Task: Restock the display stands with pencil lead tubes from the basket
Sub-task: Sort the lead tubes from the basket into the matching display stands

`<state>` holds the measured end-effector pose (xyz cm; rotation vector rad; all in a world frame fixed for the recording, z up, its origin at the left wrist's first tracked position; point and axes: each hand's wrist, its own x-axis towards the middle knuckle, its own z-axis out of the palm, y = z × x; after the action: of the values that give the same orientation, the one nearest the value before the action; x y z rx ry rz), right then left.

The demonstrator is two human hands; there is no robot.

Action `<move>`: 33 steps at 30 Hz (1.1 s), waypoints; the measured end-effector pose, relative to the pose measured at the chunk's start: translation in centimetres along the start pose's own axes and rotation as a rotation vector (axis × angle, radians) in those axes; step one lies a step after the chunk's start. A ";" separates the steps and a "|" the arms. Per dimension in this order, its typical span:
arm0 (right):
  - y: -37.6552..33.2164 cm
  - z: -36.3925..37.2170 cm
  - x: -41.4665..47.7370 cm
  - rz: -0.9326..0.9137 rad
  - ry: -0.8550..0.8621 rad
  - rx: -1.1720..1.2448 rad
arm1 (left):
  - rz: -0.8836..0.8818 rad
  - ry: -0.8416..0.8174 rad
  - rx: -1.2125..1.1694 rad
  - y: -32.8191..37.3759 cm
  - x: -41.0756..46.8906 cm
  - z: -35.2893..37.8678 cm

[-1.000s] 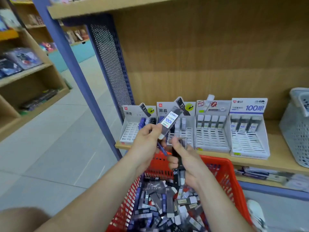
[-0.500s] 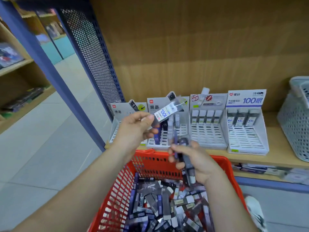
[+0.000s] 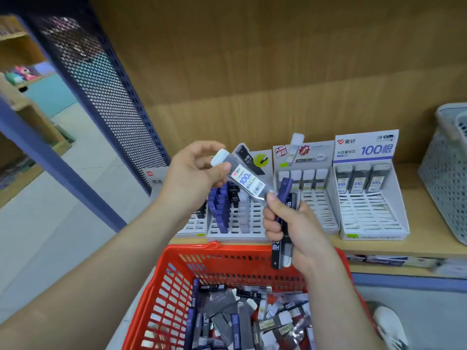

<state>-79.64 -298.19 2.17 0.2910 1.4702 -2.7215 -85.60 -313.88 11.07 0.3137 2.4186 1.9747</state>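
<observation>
My left hand (image 3: 194,173) pinches a clear lead tube (image 3: 242,178) with a white cap and a "100" label, held slanted above the stands. My right hand (image 3: 298,228) grips a bunch of dark tubes (image 3: 283,223), one purple and others black marked HB; its thumb touches the clear tube's lower end. Below is the red basket (image 3: 177,286), full of loose tubes (image 3: 247,322). Several grey display stands line the shelf: a far-left stand (image 3: 194,223) mostly behind my left hand, a stand with purple tubes (image 3: 237,218), a third stand (image 3: 313,203) and the "100" stand (image 3: 366,195).
The wooden shelf (image 3: 427,223) carries a grey lattice basket (image 3: 447,178) at the right edge. A blue perforated side panel (image 3: 108,97) closes the shelf on the left, with tiled aisle floor (image 3: 50,223) beyond. A white shoe (image 3: 389,327) shows at bottom right.
The clear tube has swung from pointing up-right to slanting down-right, and my right thumb now meets its lower end. The view has dropped and moved closer to the stands.
</observation>
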 end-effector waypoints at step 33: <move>-0.9 -14.7 0.6 -0.077 0.624 0.829 | 0.449 -0.489 0.893 -7.0 11.1 25.7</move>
<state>-78.14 -285.45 -5.02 1.1959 0.2612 -3.3162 -94.27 -288.56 0.32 1.2412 2.8188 0.5800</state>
